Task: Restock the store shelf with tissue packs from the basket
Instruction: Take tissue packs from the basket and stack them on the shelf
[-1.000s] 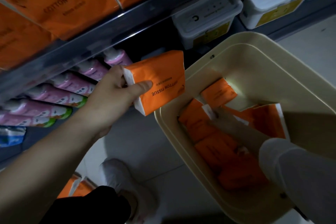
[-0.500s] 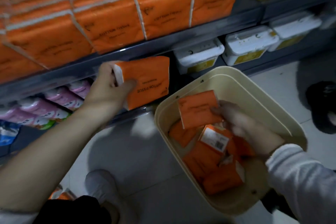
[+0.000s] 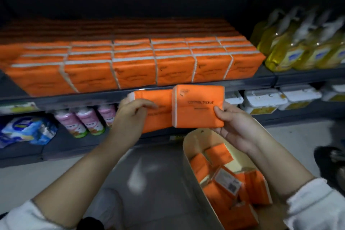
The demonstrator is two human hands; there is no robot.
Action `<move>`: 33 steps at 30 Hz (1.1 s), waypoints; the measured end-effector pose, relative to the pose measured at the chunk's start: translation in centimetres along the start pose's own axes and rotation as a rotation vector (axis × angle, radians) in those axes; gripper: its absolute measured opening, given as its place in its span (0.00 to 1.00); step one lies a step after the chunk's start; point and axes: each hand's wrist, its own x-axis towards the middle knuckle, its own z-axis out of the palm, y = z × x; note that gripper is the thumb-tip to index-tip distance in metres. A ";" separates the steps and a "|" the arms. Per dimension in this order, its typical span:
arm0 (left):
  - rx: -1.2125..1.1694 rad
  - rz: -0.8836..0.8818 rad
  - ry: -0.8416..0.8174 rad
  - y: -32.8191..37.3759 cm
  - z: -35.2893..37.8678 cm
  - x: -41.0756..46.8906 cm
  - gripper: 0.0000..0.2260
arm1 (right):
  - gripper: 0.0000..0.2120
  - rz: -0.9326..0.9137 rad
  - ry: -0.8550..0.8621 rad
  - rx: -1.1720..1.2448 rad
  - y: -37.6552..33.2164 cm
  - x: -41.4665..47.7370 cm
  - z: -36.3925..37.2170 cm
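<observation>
My left hand [image 3: 133, 115] grips an orange tissue pack [image 3: 158, 101] in front of the shelf edge. My right hand [image 3: 235, 127] holds a second orange tissue pack [image 3: 197, 106], printed "COTTON TISSUE", side by side with the first and overlapping its right end. Both packs hang just below the shelf [image 3: 56, 97], where rows of the same orange packs [image 3: 134, 65] stand. The beige basket [image 3: 188, 147] sits below my right arm with several orange packs [image 3: 224, 183] lying loose inside.
Yellow bottles [image 3: 302, 46] stand on the shelf to the right of the orange packs. On the lower shelf are pink rolls [image 3: 82, 121], a blue pack [image 3: 28, 130] and white lidded tubs [image 3: 265, 101]. A dark shoe [image 3: 330, 158] is on the floor at right.
My right hand has lifted a tissue pack out of the basket and brought it up beside the one in my left hand. The view has tilted up to show the orange shelf.
</observation>
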 end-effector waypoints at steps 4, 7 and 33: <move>-0.199 -0.154 -0.017 0.6 -3.4 0.1 0.08 | 0.15 -0.052 -0.096 -0.012 0.2 1.6 6.4; -0.199 -0.086 0.052 0.5 -6.2 0.4 0.11 | 0.16 -0.073 -0.142 -0.016 0.7 2.8 10.2; -0.283 -0.165 0.366 -9.5 -27.6 -2.5 0.15 | 0.18 -0.458 -0.613 -1.293 2.2 8.8 35.1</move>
